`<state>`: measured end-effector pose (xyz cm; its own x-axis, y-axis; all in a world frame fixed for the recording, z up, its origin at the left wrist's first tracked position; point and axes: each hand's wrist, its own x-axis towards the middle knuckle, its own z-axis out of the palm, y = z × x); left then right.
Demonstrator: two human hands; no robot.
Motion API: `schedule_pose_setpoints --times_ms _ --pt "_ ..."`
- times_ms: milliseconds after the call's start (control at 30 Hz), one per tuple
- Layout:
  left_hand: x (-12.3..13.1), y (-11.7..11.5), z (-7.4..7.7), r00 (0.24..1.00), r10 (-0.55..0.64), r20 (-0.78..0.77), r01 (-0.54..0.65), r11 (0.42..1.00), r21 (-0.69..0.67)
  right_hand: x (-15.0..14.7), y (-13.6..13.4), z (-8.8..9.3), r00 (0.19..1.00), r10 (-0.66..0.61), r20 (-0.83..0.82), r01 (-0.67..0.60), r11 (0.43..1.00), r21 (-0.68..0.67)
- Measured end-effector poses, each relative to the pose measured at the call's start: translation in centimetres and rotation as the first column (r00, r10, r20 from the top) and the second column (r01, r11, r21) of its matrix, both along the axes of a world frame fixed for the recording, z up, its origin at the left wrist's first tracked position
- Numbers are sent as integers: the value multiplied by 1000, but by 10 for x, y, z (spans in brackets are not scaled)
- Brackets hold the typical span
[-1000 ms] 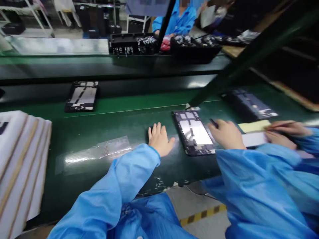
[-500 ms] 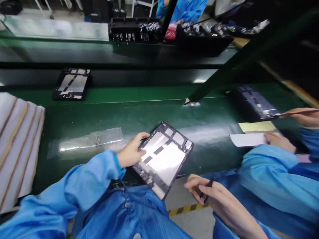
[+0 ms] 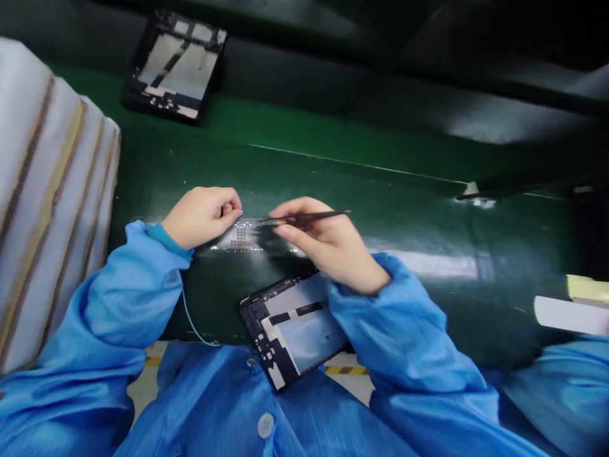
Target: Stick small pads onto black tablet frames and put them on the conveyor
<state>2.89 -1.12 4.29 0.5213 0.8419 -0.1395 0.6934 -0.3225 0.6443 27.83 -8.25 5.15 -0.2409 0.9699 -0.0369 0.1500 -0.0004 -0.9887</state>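
Observation:
My left hand [image 3: 202, 214] is curled shut and presses on the left end of a clear plastic sheet [image 3: 240, 236] carrying a grid of tiny dark parts on the green bench. My right hand [image 3: 326, 241] pinches black tweezers [image 3: 304, 218], whose tips point left over that sheet. A dark tablet frame [image 3: 290, 330] with silver panels lies tilted at the bench's near edge, partly over my lap and under my right forearm.
A second tablet frame [image 3: 174, 63] lies on the conveyor belt at the upper left. A stack of white and tan sheets [image 3: 42, 190] stands at the left. White and yellow papers [image 3: 571, 311] lie at the right edge, above a neighbour's blue sleeve [image 3: 561, 393].
My left hand let go of the tablet frame, which now rests at the bench edge, and moved onto the plastic sheet. My right hand rose with the tweezers to the sheet. The view tipped downward.

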Motion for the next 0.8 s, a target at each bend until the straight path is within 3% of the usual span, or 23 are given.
schedule_pose_setpoints --times_ms 100,200,433,667,733,800 --pt "-14 11 -15 998 -51 -39 48 996 -70 -18 27 -39 992 94 89 -100 993 64" --pt "-16 6 -22 994 -75 -74 70 995 -69 -20 30 -57 990 100 96 -105 993 46" --pt "-7 0 -15 977 -57 -205 50 998 -39 -14 23 -43 986 135 99 -136 991 0" --pt "1 -2 -13 967 -5 -254 -4 999 -35 -15 35 -43 970 171 171 -176 984 18" --pt "0 -2 -14 961 -16 -277 11 1000 -19 -10 36 -40 981 154 115 -154 988 -5" --pt "-1 -2 -14 959 -33 -283 33 999 -4 -4 20 -31 998 57 -20 -57 998 -33"
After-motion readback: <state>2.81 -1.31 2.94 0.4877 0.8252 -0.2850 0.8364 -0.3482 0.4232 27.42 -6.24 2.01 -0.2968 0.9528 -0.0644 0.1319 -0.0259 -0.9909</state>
